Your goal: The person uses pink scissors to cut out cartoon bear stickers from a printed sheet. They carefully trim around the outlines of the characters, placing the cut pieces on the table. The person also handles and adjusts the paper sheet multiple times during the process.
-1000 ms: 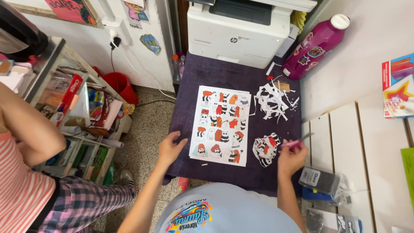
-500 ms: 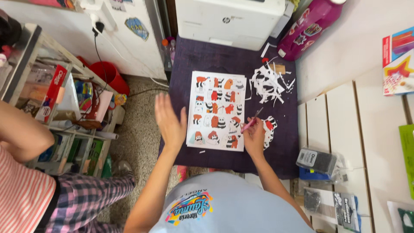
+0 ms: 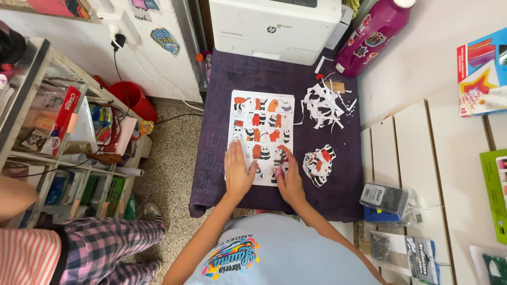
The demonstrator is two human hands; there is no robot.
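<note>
A white sheet of cartoon bear pictures [image 3: 261, 126] lies on a dark purple table [image 3: 214, 137]. My left hand [image 3: 236, 170] rests flat on the sheet's lower left part, fingers together. At the sheet's lower right edge my right hand [image 3: 289, 180] grips a small pink cutting tool [image 3: 280, 168], tip on the paper. A pile of cut-out bear pictures [image 3: 318, 163] sits just right of that hand. White paper offcuts [image 3: 323, 105] lie further back on the table.
A white printer [image 3: 274, 24] stands at the table's back, a magenta bottle [image 3: 369, 34] beside it. Cluttered shelves [image 3: 53, 132] and a red bucket [image 3: 132, 100] are on the left. Another person in plaid trousers [image 3: 100, 248] sits lower left. White slatted surface [image 3: 412, 158] with packets on the right.
My left hand slid down from the sheet's left edge onto its lower part. My right hand moved from the sheet's right side down to its lower right edge.
</note>
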